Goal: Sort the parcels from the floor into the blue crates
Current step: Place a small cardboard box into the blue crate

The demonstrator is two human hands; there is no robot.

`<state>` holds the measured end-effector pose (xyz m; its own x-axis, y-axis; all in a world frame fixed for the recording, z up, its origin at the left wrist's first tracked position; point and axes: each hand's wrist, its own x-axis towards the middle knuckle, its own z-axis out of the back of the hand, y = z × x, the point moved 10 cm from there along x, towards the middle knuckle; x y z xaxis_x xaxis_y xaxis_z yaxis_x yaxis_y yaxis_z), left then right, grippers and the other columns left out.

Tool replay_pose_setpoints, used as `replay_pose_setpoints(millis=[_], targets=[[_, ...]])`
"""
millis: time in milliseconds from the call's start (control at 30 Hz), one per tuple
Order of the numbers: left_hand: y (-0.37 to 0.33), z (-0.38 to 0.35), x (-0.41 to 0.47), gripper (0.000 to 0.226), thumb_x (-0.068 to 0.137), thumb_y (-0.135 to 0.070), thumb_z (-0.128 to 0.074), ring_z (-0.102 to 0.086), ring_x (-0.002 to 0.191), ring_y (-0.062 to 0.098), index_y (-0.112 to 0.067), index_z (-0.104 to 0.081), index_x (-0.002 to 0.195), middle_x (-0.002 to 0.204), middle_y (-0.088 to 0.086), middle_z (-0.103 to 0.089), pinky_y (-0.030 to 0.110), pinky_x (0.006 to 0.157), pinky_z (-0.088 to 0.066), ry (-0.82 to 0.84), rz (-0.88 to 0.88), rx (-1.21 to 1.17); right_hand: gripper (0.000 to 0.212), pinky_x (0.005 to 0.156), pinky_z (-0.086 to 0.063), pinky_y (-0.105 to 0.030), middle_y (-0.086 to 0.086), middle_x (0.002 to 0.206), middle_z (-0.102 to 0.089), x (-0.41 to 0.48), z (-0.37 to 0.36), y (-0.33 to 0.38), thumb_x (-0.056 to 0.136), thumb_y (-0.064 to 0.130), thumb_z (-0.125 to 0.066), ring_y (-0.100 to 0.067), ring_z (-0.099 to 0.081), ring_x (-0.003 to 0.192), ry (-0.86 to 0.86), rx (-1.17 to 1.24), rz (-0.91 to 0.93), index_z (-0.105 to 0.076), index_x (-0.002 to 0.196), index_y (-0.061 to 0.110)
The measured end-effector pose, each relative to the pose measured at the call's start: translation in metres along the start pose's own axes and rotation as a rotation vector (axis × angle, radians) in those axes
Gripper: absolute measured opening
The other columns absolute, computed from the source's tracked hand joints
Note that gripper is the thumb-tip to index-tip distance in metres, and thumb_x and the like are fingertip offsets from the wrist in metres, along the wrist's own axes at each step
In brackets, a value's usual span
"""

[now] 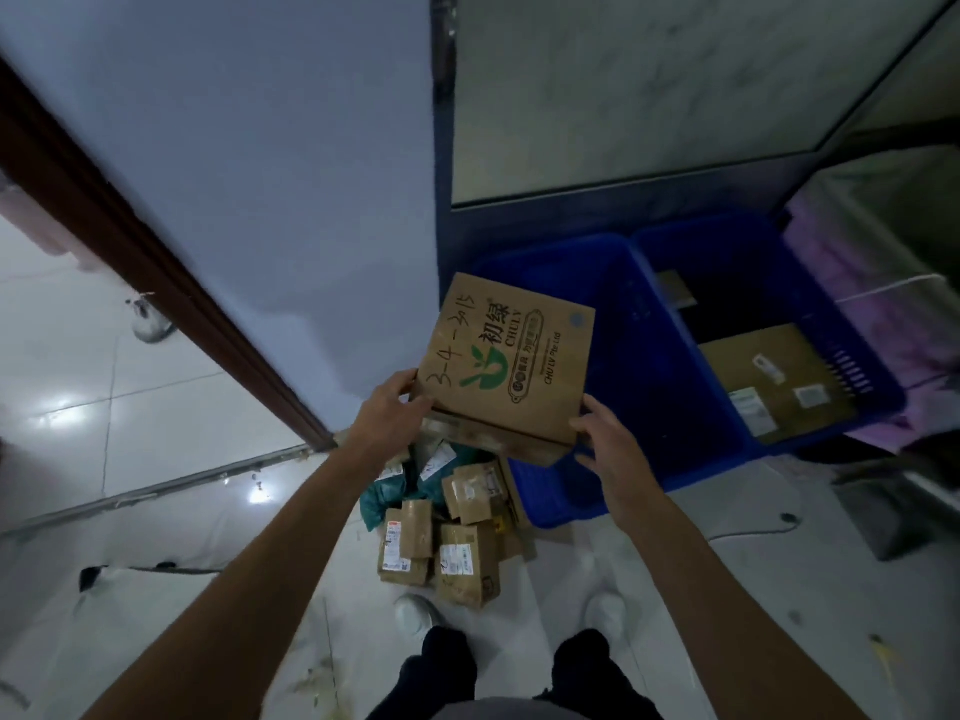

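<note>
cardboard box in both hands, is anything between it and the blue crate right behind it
Nothing visible does. The cardboard box, held by the left hand and right hand, hangs over the near rim of the blue crate, whose inside looks bare. The loose parcels lie lower, on the floor.
</note>
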<state>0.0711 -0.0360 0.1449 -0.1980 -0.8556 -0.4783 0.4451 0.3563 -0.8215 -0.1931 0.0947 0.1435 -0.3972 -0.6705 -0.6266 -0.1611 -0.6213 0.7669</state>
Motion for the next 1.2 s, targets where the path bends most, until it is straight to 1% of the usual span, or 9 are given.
replay_pose_setpoints(millis=[100,333,467,567,667,733,833,967,1200], targets=[[-0.028,-0.053,-0.002,0.038,0.089,-0.029,-0.057,-0.065,0.106,0.023,-0.036,-0.06,0.126,0.123,-0.006,-0.064,0.048,0.094,-0.056,0.067,-0.034,0.051,0.046,0.099,-0.045,-0.039,0.002,0.14,-0.053,-0.004,0.058,0.002,0.101,0.021,-0.05,-0.019,-0.052,0.123,-0.08,0.042,-0.006,-0.048,0.145,0.034],[-0.105,-0.192,-0.013,0.029,0.097,-0.023,-0.058,-0.069,0.092,0.018,-0.03,-0.061,0.125,0.103,-0.01,-0.069,0.04,0.088,-0.058,0.2,-0.088,0.135,0.045,0.079,-0.045,-0.029,0.011,0.119,-0.057,-0.009,0.203,0.003,0.099,0.024,-0.056,-0.007,-0.055,0.103,-0.172,0.153,0.016,-0.049,0.143,0.033],[-0.14,-0.273,-0.017,0.041,0.089,-0.034,-0.06,-0.069,0.099,0.03,-0.035,-0.06,0.13,0.106,-0.002,-0.072,0.055,0.09,-0.056,0.255,-0.104,0.161,0.04,0.073,-0.047,-0.021,0.01,0.126,-0.063,-0.012,0.287,0.002,0.097,0.027,-0.06,-0.006,-0.061,0.108,-0.192,0.231,0.076,-0.057,0.136,0.035],[-0.169,-0.329,-0.026,0.038,0.089,-0.036,-0.058,-0.069,0.101,0.023,-0.038,-0.061,0.127,0.11,-0.009,-0.071,0.051,0.093,-0.056,0.276,-0.12,0.158,0.031,0.06,-0.046,-0.009,0.017,0.108,-0.065,-0.011,0.344,0.004,0.098,0.023,-0.062,0.004,-0.062,0.092,-0.216,0.305,0.115,-0.055,0.125,0.037],[-0.194,-0.374,-0.03,0.046,0.086,-0.039,-0.058,-0.069,0.103,0.013,-0.036,-0.06,0.131,0.117,-0.012,-0.069,0.045,0.096,-0.056,0.287,-0.133,0.145,0.021,0.067,-0.048,-0.014,0.016,0.106,-0.067,-0.006,0.39,0.005,0.099,0.025,-0.06,0.002,-0.064,0.09,-0.232,0.297,0.141,-0.059,0.117,0.037],[-0.205,-0.396,-0.028,0.048,0.083,-0.042,-0.058,-0.069,0.103,0.013,-0.035,-0.061,0.131,0.116,-0.012,-0.069,0.045,0.096,-0.056,0.284,-0.134,0.137,0.018,0.074,-0.05,-0.019,0.014,0.103,-0.074,0.0,0.414,0.006,0.098,0.026,-0.06,0.0,-0.069,0.089,-0.235,0.272,0.172,-0.069,0.11,0.035],[-0.222,-0.421,-0.025,0.035,0.094,-0.036,-0.059,-0.07,0.102,0.013,-0.033,-0.063,0.128,0.114,-0.011,-0.07,0.044,0.097,-0.055,0.284,-0.148,0.127,0.02,0.061,-0.046,-0.009,0.022,0.088,-0.073,0.008,0.442,0.013,0.099,0.022,-0.056,0.011,-0.066,0.074,-0.255,0.258,0.203,-0.072,0.101,0.033],[-0.243,-0.445,-0.013,0.026,0.101,-0.026,-0.054,-0.07,0.099,0.014,-0.032,-0.064,0.123,0.112,-0.008,-0.072,0.041,0.095,-0.056,0.303,-0.165,0.119,0.017,0.053,-0.043,-0.006,0.013,0.092,-0.071,0.022,0.465,0.014,0.1,0.021,-0.055,0.005,-0.066,0.073,-0.287,0.255,0.214,-0.071,0.106,0.019],[-0.279,-0.464,0.025,0.025,0.103,-0.031,-0.051,-0.06,0.09,0.002,-0.03,-0.064,0.124,0.107,-0.014,-0.067,0.018,0.068,-0.041,0.289,-0.166,0.091,0.018,0.053,-0.043,-0.003,0.017,0.092,-0.068,0.052,0.485,0.052,0.101,0.019,-0.054,0.013,-0.063,0.071,-0.3,0.25,0.258,-0.067,0.106,0.029]])
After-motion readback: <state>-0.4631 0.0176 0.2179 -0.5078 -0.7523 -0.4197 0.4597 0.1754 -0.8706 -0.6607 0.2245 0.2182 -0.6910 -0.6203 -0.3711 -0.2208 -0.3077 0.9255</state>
